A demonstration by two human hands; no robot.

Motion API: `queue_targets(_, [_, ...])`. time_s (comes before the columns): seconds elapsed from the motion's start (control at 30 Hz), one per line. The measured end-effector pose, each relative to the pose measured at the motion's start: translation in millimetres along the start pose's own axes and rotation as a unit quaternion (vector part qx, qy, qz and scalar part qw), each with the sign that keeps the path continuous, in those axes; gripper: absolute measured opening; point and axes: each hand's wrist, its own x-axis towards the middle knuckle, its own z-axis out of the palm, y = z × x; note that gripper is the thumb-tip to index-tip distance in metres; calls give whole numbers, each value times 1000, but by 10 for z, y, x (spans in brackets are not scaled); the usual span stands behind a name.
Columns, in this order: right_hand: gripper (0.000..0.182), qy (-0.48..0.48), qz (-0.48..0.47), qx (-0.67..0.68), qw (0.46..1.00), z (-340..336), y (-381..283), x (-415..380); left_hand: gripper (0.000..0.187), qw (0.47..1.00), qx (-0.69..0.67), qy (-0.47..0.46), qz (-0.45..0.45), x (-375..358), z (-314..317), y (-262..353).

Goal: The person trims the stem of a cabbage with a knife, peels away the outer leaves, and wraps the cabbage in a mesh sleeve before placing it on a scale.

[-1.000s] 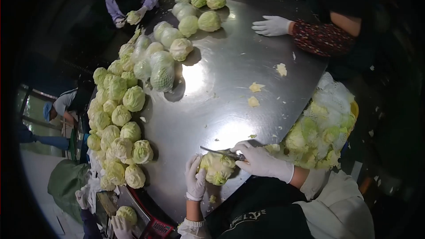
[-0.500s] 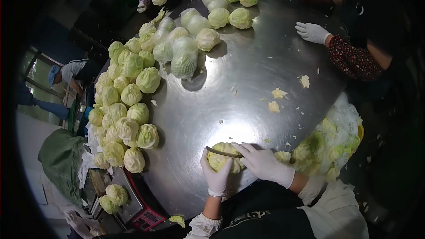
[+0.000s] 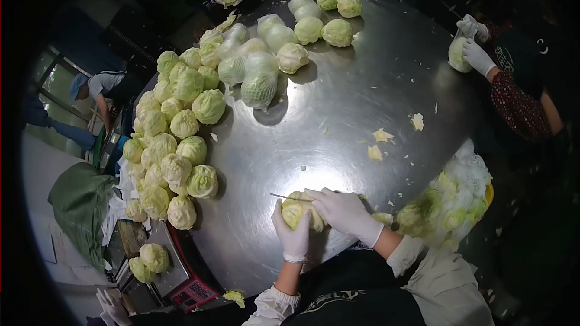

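Both of my hands wear white gloves and are at a pale green cabbage (image 3: pixel 295 210) at the near edge of the metal table. My left hand (image 3: pixel 292 235) grips its left and near side, thumb along the front. My right hand (image 3: pixel 349 216) is closed on a knife (image 3: pixel 283 196), whose handle is hidden in the fingers. The thin blade points left and lies across the top of the cabbage, seen nearly edge-on. Loose leaf pieces (image 3: pixel 383 218) lie just right of my right hand.
A large pile of cabbages (image 3: pixel 172 145) covers the table's left side, with net-wrapped cabbages (image 3: pixel 260 81) beyond. A heap of trimmed leaves and netting (image 3: pixel 450 199) sits at right. Two cabbages rest on a red scale (image 3: pixel 196 293). Co-workers' gloved hands (image 3: pixel 477 54) hold a wrapped cabbage.
My knife has shifted left and turned, its blade now thinner in view. The right co-worker's hands have come together around a wrapped cabbage at the table's edge. The view has shifted slightly.
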Motion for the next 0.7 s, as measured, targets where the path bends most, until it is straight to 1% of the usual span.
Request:
queue_targets(0.07, [38,-12,24,5,1000,-52,-18,20,79,1000,-1,27,-9,-18,39,20])
queue_targets(0.1, [38,-10,24,5,1000,-37,43,69,79,1000,-1,26,-7,-65,63,70])
queue_targets(0.17, [36,25,127,118,985,80,231,291,79,986,140,-13,85,-195,76,252])
queue_targets(0.2, [36,34,124,122,984,76,305,392,80,956,219,-48,190,-476,186,357])
queue_targets(0.27, [36,6,127,85,988,109,440,425,81,979,117,-98,135,-406,9,246])
queue_targets(0.3, [37,12,140,94,986,126,479,417,81,979,116,-99,133,-370,-140,183])
queue_targets(0.37, [37,11,147,81,986,114,547,318,87,970,76,-204,109,-341,-510,45])
queue_targets(0.4, [37,11,153,70,986,94,579,281,87,972,78,-195,108,-391,-635,-32])
queue_targets(0.43, [36,13,175,91,980,-27,529,194,90,968,-3,-245,44,-458,-759,-89])
queue_targets(0.47, [36,37,194,80,977,7,618,129,93,952,-84,-292,-19,-515,-870,-150])
queue_targets(0.5, [37,58,214,69,973,62,755,51,100,952,-53,-301,-24,-570,-937,-143])
queue_targets(0.53, [37,142,209,96,963,165,1019,-3,100,955,-54,-291,-30,-635,-945,-102])
queue_targets(0.57, [38,227,204,122,945,255,1219,-25,101,963,-60,-258,-39,-671,-897,-28])
queue_targets(0.6, [38,220,201,122,947,166,1196,-58,103,970,-66,-229,-46,-686,-837,12])
queue_targets(0.63, [43,221,238,110,939,-84,1080,-108,110,979,-30,-199,-33,-679,-766,-33])
queue_targets(0.67, [51,223,276,96,930,-315,959,-174,110,979,-34,-196,-35,-673,-669,17])
queue_targets(0.7, [51,220,277,91,931,-446,790,-248,109,985,4,-172,-21,-668,-564,128])
